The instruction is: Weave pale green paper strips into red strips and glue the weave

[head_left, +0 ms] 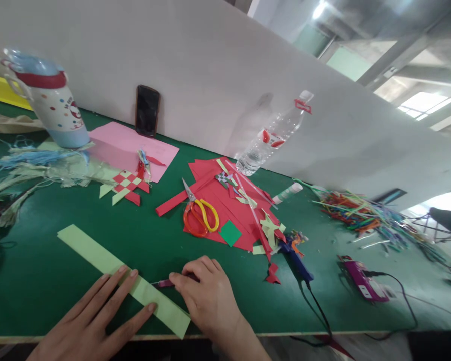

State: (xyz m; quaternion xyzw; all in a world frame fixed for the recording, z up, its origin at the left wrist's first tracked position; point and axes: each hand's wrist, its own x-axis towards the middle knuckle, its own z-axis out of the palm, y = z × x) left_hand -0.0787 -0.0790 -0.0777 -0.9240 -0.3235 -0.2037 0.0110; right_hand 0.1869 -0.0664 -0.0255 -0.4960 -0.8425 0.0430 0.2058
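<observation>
A long folded strip of pale green paper (86,252) lies slantwise on the green table near its front edge. My left hand (97,316) rests on the strip with its fingers spread, pressing it flat. Just right of the strip, my right hand (208,291) is closed around a slim purple tool (164,284). The tool's thin tip points left at the strip's upper edge; whether it touches the paper cannot be told. Scissors (201,214) with red and yellow handles lie beyond my hands on red paper sheets (225,200). A small green square (230,232) lies beside them.
A cup (56,108), a phone (147,111) and a clear bottle (270,135) stand along the back. A woven paper piece (127,186) lies left. On the right are a blue corded tool (298,263), a purple power strip (364,282) and colourful strips (357,213).
</observation>
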